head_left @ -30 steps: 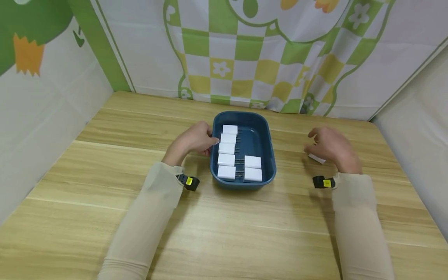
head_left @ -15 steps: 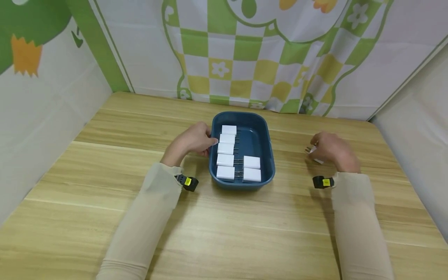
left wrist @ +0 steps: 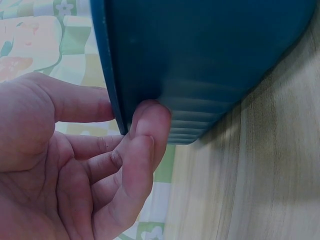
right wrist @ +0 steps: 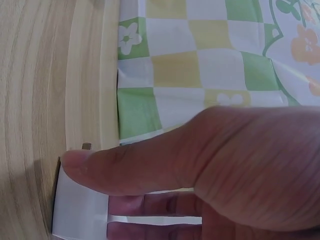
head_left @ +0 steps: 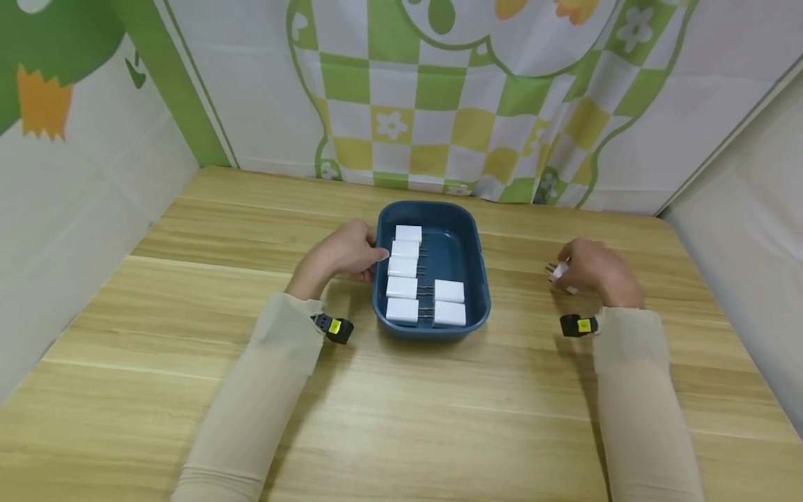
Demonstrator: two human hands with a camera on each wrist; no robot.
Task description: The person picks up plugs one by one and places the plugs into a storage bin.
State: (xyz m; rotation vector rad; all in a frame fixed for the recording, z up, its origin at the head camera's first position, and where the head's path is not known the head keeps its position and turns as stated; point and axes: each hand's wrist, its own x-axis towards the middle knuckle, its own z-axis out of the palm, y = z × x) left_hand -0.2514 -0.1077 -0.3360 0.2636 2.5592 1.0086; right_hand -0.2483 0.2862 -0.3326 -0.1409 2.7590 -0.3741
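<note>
A dark blue tray (head_left: 478, 259) sits mid-table and holds several white plug adapters (head_left: 401, 287) in two rows, prongs toward the middle. My left hand (head_left: 341, 255) holds the tray's left rim; in the left wrist view my thumb and fingertips (left wrist: 150, 125) pinch the tray wall (left wrist: 200, 70). My right hand (head_left: 592, 268) lies on the table to the right of the tray and grips one white adapter (head_left: 560, 272). The right wrist view shows my thumb (right wrist: 150, 165) across the adapter (right wrist: 80, 210), with a metal prong (right wrist: 87, 146) sticking out.
The wooden table (head_left: 401, 404) is bounded by a checked green and yellow cloth backdrop (head_left: 439, 104) behind, and white fabric walls at left and right. Both forearms wear beige sleeves with black wrist devices (head_left: 335, 328).
My right hand has closed round the white adapter on the table and turned it so its prongs show. My left hand has kept its hold on the tray rim.
</note>
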